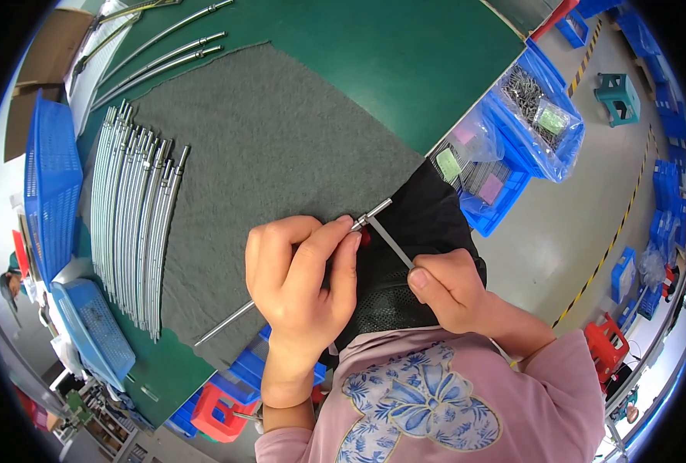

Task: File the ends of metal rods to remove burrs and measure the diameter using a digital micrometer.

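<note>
My left hand [300, 274] is closed round a thin shiny metal rod [225, 322], its thumb and forefinger pinching it near a collar at the upper right end. The rod slants across the edge of a grey cloth [281, 139]. My right hand [449, 289] grips a flat, narrow grey metal tool [391, 242], perhaps a thin spanner. The tool's far tip meets the rod just by the collar; how it engages is too small to tell. Something small and red [365, 236] shows beneath the fingertips. Many similar rods [134, 224] lie side by side on the cloth, to the left.
Under the cloth is a green tabletop [404, 69]. A few longer rods [169, 58] lie at the far left. Blue baskets [52, 185] line the left side. At the right edge, blue bins [505, 204] hold metal parts in plastic. A green stool [619, 99] stands beyond.
</note>
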Motion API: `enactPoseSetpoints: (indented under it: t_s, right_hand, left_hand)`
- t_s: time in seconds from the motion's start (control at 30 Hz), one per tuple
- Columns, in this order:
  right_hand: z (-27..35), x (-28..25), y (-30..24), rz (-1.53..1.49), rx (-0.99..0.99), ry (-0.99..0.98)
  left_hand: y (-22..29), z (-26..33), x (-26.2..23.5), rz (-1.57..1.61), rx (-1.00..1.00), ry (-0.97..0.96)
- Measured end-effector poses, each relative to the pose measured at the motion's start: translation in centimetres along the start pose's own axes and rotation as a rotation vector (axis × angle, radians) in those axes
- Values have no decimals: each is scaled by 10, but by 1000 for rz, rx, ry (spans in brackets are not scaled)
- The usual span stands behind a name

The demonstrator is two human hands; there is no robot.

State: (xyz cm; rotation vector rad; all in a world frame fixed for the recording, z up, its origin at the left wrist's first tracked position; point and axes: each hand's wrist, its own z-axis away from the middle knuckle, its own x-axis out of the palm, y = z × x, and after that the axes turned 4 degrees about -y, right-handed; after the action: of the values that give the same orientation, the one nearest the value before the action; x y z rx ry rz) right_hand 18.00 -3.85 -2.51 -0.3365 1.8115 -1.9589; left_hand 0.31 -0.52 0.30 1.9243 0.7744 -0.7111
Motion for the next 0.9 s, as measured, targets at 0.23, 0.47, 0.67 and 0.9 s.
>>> enactPoseSetpoints:
  t_s: [0.23, 0.47, 0.67, 0.9]
  right_hand:
    - [-3, -3, -9, 2, 79, -33]
    - [-26, 2, -26, 9, 146, -10]
    - [-26, -1, -29, 66, 109, 32]
    - [-14, 3, -22, 17, 135, 37]
  left_hand:
    - [-1, 0, 1, 41, 15, 3]
    - [-2, -1, 3, 42, 55, 17]
    - [-3, -2, 4, 48, 88, 16]
    - [-2, -3, 5, 27, 78, 33]
